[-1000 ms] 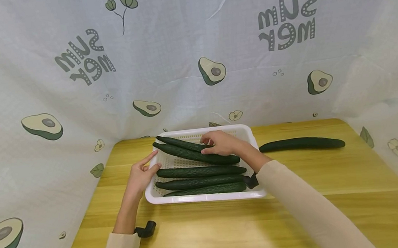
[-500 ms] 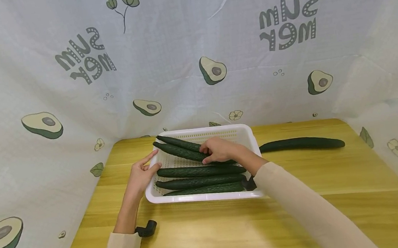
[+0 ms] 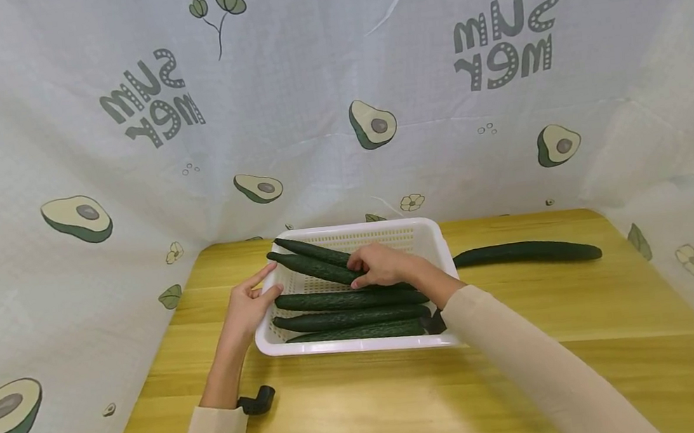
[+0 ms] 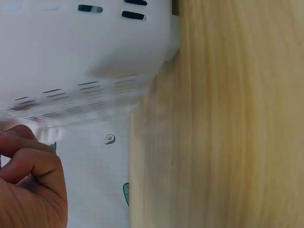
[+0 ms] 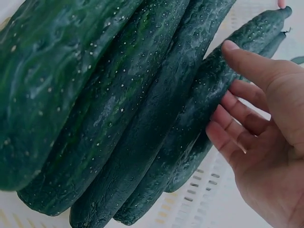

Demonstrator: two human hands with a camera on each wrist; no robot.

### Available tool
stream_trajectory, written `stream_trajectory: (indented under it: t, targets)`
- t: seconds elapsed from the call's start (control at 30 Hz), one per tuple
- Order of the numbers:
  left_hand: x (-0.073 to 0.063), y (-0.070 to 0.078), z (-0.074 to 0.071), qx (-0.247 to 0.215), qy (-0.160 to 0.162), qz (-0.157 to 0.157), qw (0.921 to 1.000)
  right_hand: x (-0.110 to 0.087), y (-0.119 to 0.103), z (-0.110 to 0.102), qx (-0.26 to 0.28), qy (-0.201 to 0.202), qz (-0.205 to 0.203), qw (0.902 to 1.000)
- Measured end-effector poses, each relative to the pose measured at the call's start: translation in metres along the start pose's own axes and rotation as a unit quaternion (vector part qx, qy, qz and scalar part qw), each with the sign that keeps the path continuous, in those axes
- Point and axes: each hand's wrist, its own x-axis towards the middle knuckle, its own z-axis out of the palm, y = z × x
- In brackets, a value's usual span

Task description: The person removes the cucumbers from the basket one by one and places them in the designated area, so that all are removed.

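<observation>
A white slotted plastic basket (image 3: 360, 345) stands on the table with several dark green cucumbers lying lengthwise in it. My left hand (image 3: 248, 311) holds its left rim between thumb and fingers. In the left wrist view, curled fingers (image 4: 32, 161) show beside the basket's wall (image 4: 95, 52). My right hand (image 3: 382, 266) reaches in and grips a slanted cucumber (image 3: 311, 267), thumb on the near side and fingers on the far side, as the right wrist view shows. Another slanted cucumber (image 3: 315, 249) lies just behind it, partly hidden by the hand. Three more cucumbers (image 3: 352, 299) lie side by side in front.
One more cucumber (image 3: 527, 252) lies on the wooden table (image 3: 355, 413), right of the basket. A white curtain (image 3: 306, 72) with avocado prints hangs around the table's back and sides. Black wrist cameras sit on both wrists, the left one (image 3: 258, 400) low over the table.
My right hand has moved slightly down and nearer, and its fingers have closed round the slanted cucumber, whose right part now sits closer to the front row. The left hand stays at the rim.
</observation>
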Motion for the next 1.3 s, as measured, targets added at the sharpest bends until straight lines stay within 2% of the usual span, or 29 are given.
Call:
stream_trajectory:
  t: [0.13, 0.27, 0.37, 0.5, 0.63, 0.73, 1.0, 1.13, 1.3]
  targets:
    - [-0.001, 0.002, 0.001, -0.013, 0.001, 0.0, 0.9999, 0.0, 0.001, 0.002, -0.005, 0.001, -0.006, 1.0]
    - [-0.013, 0.018, 0.003, -0.025, 0.007, 0.001, 0.9997, -0.001, 0.001, 0.002, 0.001, 0.006, -0.005, 1.0]
    - [-0.019, 0.027, 0.005, -0.011, 0.022, 0.0, 0.9997, -0.001, 0.001, 0.002, 0.015, 0.014, 0.003, 0.9998]
    - [-0.01, 0.012, 0.006, -0.003, 0.044, 0.004, 0.999, -0.002, 0.001, 0.003, 0.034, 0.033, 0.009, 0.9988]
    - [-0.003, -0.002, 0.005, 0.0, 0.058, 0.02, 0.9981, -0.004, 0.001, 0.003, 0.048, 0.047, 0.006, 0.9977]
    - [-0.003, -0.003, 0.005, 0.005, 0.069, 0.023, 0.9973, -0.004, 0.001, 0.001, 0.062, 0.051, 0.0, 0.9968]
    - [-0.004, -0.001, 0.006, 0.016, 0.08, 0.007, 0.9966, -0.008, -0.004, -0.01, 0.106, 0.046, -0.015, 0.9932]
    - [-0.003, -0.001, 0.006, 0.022, 0.077, 0.006, 0.9968, -0.014, -0.01, -0.017, 0.116, 0.075, -0.032, 0.9899]
    - [-0.003, -0.002, 0.005, 0.037, 0.08, 0.008, 0.9961, -0.023, -0.018, -0.03, 0.095, 0.122, -0.05, 0.9867]
